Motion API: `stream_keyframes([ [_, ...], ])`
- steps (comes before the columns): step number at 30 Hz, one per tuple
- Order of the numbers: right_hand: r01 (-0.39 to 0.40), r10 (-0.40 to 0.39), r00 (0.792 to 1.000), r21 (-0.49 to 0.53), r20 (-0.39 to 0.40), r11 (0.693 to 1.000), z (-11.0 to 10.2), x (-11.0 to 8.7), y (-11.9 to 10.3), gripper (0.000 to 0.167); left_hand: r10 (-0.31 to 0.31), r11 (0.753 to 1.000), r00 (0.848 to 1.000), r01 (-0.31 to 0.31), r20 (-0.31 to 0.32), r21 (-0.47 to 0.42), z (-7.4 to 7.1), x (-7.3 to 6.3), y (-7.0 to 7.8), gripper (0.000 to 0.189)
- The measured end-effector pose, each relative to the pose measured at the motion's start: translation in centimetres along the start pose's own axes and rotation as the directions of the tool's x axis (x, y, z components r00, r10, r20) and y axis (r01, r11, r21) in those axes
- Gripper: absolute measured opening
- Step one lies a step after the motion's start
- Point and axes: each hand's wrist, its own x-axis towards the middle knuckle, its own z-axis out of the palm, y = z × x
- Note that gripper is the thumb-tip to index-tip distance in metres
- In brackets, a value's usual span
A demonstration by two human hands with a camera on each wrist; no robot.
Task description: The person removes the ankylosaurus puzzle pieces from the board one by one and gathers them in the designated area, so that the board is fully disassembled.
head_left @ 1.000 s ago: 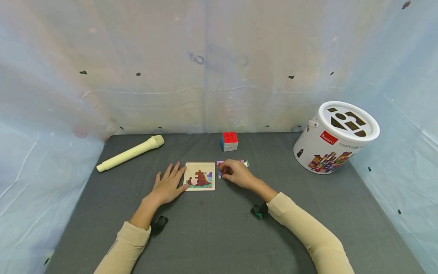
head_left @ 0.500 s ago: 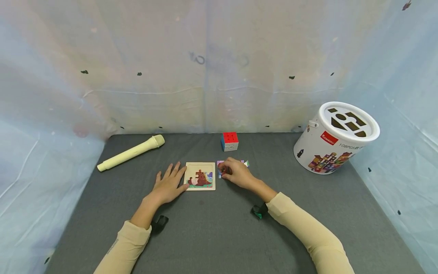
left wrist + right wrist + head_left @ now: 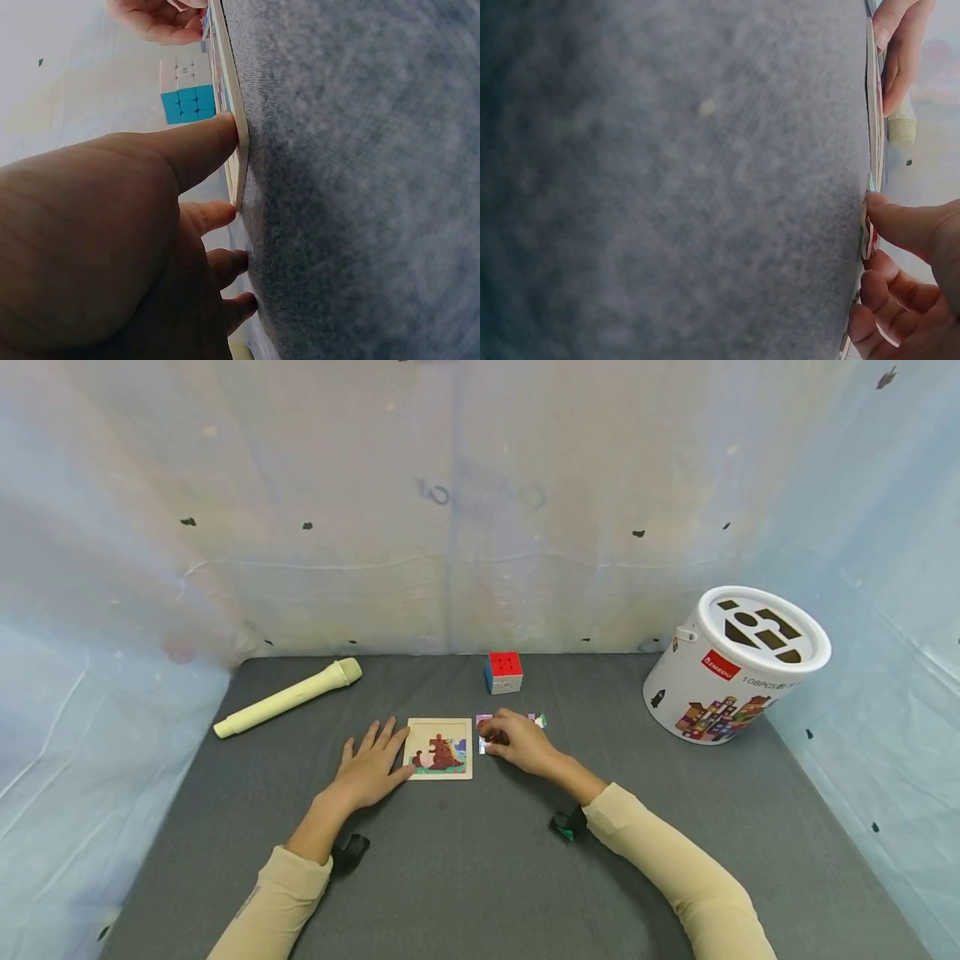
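Observation:
A square wooden jigsaw tray (image 3: 429,729) lies flat on the grey cloth, partly filled with a brown dinosaur picture (image 3: 442,753). My left hand (image 3: 365,774) is spread at its left side. The thumb and index finger touch the tray's edge, while the other fingers rest on the cloth. Just right of the tray, my right hand (image 3: 523,745) pinches a jigsaw piece (image 3: 868,234) between thumb and fingers, close to the cloth. Other colourful pieces (image 3: 540,721) lie under and behind that hand, which hides most of them.
Behind the pieces stands a puzzle cube (image 3: 504,673) with a red top. A pale yellow toy microphone (image 3: 288,697) lies at the back left. The large white block bucket (image 3: 727,668), with shaped holes in its lid, stands at the back right. Pale sheeting (image 3: 450,568) surrounds the table.
Both hands stay in almost the same place. The jigsaw piece at the right fingertips looks paler at its near left corner. The head view has tilted very slightly.

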Motion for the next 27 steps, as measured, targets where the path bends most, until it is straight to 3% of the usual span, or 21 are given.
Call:
stream_keyframes([
  [27,0.016,-0.016,1.0,0.006,0.01,1.0,0.01,-0.11,0.14,0.021,0.004,1.0,1.0,-0.004,0.0,0.002,0.19,0.06,-0.23,0.073],
])
